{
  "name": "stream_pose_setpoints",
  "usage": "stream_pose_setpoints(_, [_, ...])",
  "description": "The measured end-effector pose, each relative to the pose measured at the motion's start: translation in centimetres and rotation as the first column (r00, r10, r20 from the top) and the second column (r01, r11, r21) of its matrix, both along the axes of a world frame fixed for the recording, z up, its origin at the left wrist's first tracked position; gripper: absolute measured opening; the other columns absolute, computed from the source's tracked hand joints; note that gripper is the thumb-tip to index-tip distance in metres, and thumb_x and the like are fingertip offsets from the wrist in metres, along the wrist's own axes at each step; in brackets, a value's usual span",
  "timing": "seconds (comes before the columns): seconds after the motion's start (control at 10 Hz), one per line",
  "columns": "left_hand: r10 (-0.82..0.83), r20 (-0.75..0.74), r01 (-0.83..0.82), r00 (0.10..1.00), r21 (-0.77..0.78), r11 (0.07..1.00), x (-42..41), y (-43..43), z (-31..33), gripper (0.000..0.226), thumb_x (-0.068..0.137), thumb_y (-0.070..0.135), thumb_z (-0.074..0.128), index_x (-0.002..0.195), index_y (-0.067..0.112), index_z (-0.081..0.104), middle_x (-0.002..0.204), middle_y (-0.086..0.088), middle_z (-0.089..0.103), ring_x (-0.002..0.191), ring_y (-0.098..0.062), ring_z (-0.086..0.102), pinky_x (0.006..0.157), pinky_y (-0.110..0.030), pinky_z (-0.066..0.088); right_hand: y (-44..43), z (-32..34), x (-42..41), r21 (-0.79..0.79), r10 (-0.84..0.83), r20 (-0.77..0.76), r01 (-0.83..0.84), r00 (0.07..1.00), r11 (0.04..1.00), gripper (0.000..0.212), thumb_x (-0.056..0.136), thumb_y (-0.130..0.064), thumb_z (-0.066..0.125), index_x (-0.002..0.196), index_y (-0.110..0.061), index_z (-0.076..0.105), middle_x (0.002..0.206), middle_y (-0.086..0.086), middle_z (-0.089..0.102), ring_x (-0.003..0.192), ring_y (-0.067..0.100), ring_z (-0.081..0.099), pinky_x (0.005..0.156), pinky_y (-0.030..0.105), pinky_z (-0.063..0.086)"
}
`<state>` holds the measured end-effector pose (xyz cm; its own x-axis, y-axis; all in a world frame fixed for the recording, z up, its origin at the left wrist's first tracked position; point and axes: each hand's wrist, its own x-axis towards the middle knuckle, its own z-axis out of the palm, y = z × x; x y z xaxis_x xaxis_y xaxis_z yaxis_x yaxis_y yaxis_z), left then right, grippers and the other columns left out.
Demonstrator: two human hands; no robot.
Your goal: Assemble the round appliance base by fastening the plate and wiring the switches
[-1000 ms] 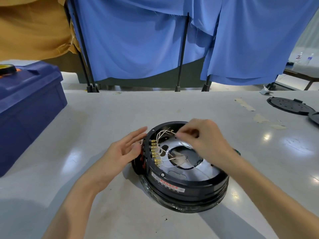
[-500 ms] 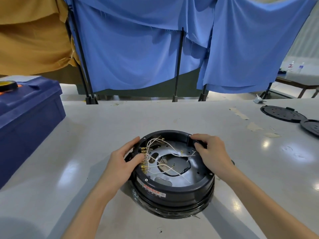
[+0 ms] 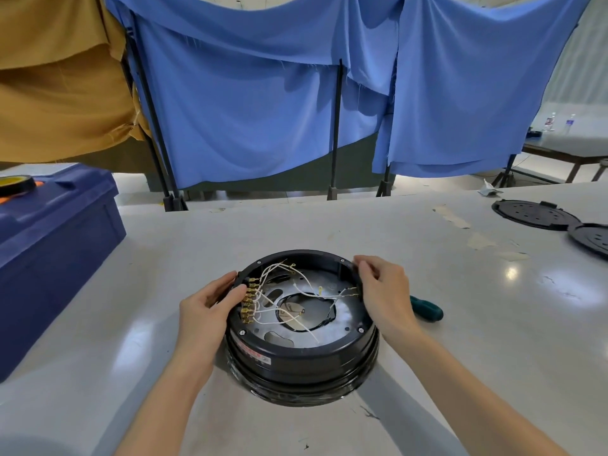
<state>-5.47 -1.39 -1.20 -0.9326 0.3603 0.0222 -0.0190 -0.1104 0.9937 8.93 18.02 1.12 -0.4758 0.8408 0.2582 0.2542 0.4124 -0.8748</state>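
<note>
Round black base sits open side up on the worktop, centre, close to the person. Metal plate inside, white wires loose over it, brass terminals along the left wall. Left hand grips the left rim, thumb by the terminals. Right hand curled over the right rim. Green-handled screwdriver lies just right of the base. Blue bin far left, black covers far right.
</note>
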Motion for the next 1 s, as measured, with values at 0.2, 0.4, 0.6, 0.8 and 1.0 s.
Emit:
stream_pose_setpoints(0.2, [0.016, 0.004, -0.016, 1.0, 0.028, 0.999, 0.3, 0.2, 0.1, 0.029, 0.084, 0.012, 0.073, 0.112, 0.02, 0.072, 0.096, 0.006, 0.075, 0.084, -0.007, 0.071, 0.075, -0.019, 0.053, 4.1, -1.8, 2.4, 0.231, -0.159, 0.524, 0.04, 0.837, 0.972, 0.03, 0.095, -0.01, 0.048, 0.116, -0.013, 0.069, 0.115, 0.011, 0.069, 0.115, 0.034, 0.055, 0.096, 0.041, 0.044])
stream_pose_setpoints(0.4, [0.024, 0.022, -0.025, 0.999, 0.031, 0.999, 0.6, 0.1, -0.1, 0.028, 0.085, 0.014, 0.072, 0.111, 0.022, 0.073, 0.1, 0.004, 0.075, 0.091, -0.01, 0.071, 0.077, -0.021, 0.053, 5.4, -2.7, 2.7, 0.242, -0.132, 0.559, -0.009, 0.819, 0.97, 0.027, 0.084, -0.006, 0.059, 0.108, -0.01, 0.071, 0.103, 0.013, 0.071, 0.097, 0.033, 0.063, 0.069, 0.028, 0.043])
stream_pose_setpoints(0.6, [0.042, 0.002, -0.042, 0.999, 0.033, 0.999, 1.4, 0.0, -0.2, 0.018, 0.096, 0.032, 0.058, 0.107, 0.03, 0.072, 0.098, 0.017, 0.074, 0.087, 0.005, 0.068, 0.067, -0.009, 0.05, 5.4, -3.5, 3.0, 0.248, -0.118, 0.448, 0.003, 0.886, 0.969, 0.028, 0.089, -0.015, 0.063, 0.115, -0.009, 0.07, 0.104, 0.012, 0.071, 0.108, 0.033, 0.057, 0.076, 0.032, 0.042])
stream_pose_setpoints(0.8, [0.068, -0.118, -0.077, 0.991, -0.075, 0.994, 2.2, -2.2, -0.9, 0.032, 0.1, 0.03, 0.049, 0.125, 0.017, 0.064, 0.118, 0.01, 0.064, 0.111, -0.004, 0.057, 0.09, -0.018, 0.038, 5.4, -2.7, 4.2, 0.284, -0.146, 0.322, 0.051, 0.936, 0.957, 0.022, 0.095, -0.019, 0.054, 0.098, -0.01, 0.075, 0.089, 0.004, 0.072, 0.089, 0.026, 0.059, 0.069, 0.03, 0.04])
stream_pose_setpoints(1.0, [0.084, -0.35, -0.21, 0.933, -0.337, 0.918, 4.1, -5.8, -1.1, 0.019, 0.088, 0.004, 0.066, 0.095, 0.021, 0.071, 0.102, -0.008, 0.069, 0.098, -0.021, 0.065, 0.082, -0.028, 0.046, 3.0, 2.2, 6.4, 0.232, -0.023, 0.016, 0.018, 1.0, 0.972, 0.014, 0.091, -0.013, 0.064, 0.087, -0.02, 0.075, 0.082, -0.009, 0.072, 0.083, 0.007, 0.067, 0.069, 0.017, 0.042])
